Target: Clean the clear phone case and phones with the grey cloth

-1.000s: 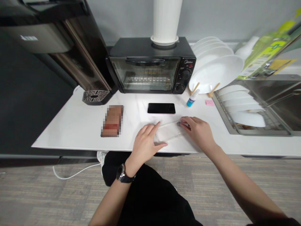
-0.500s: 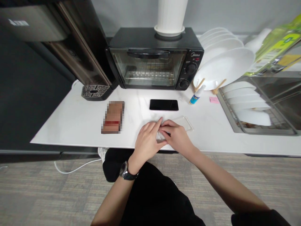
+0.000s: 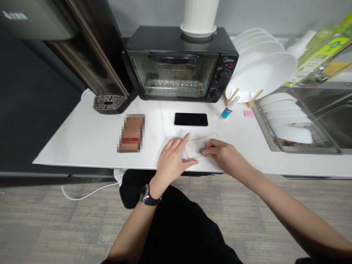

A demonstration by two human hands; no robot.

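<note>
Right hand (image 3: 230,157) slid right, pinching wad (image 3: 201,150); left hand (image 3: 169,158) spread, clear case (image 3: 197,143) stretching sideways.

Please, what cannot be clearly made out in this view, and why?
In the head view:
Small greyish item: mostly hidden by the right hand.
Clear rectangular plastic case: near right corner, same hand.
Brown rectangular object: surface detail, pixelated.
White cylindrical container: top, cut by upper edge.

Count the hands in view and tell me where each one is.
2. The left hand is spread around the left end of the clear case; the right hand pinches a small greyish thing over it. No other shows.
</note>
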